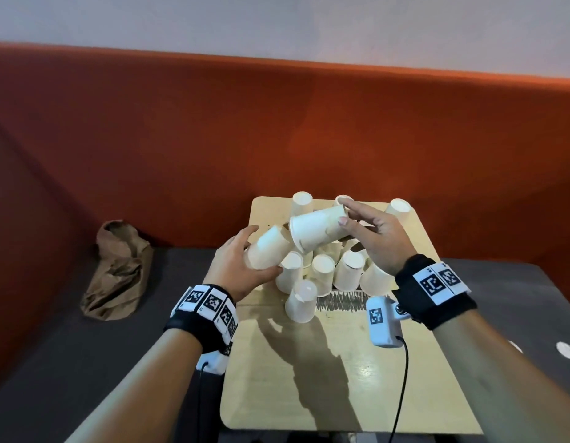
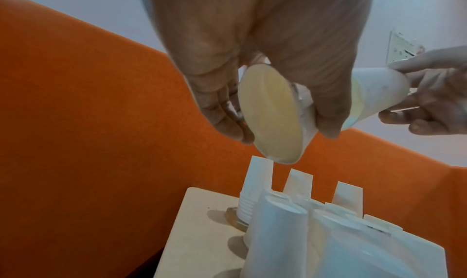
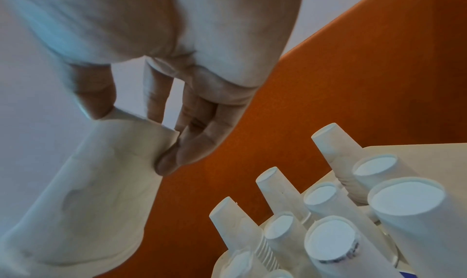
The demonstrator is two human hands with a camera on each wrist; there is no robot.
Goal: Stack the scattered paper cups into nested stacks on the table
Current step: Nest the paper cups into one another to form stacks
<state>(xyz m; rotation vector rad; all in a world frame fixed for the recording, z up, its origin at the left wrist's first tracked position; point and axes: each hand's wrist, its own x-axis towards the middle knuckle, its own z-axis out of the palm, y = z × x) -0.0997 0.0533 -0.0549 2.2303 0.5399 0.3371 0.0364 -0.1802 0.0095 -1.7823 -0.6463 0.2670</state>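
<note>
My left hand (image 1: 245,260) grips a white paper cup (image 1: 267,249) on its side above the table; the left wrist view shows its open mouth (image 2: 271,114) between thumb and fingers. My right hand (image 1: 370,238) pinches the base end of a second, dented cup (image 1: 315,233), its mouth facing the first cup, rims nearly touching. The right wrist view shows that cup (image 3: 83,198) under my fingertips (image 3: 169,162). Below stand several upside-down cups (image 1: 322,276) and three taller nested stacks (image 1: 302,203) at the table's far edge.
The small pale wooden table (image 1: 341,378) has a scribbled dark patch near its middle. A crumpled brown paper bag (image 1: 117,273) lies on the dark bench to the left. An orange padded backrest (image 1: 277,129) rises behind the table.
</note>
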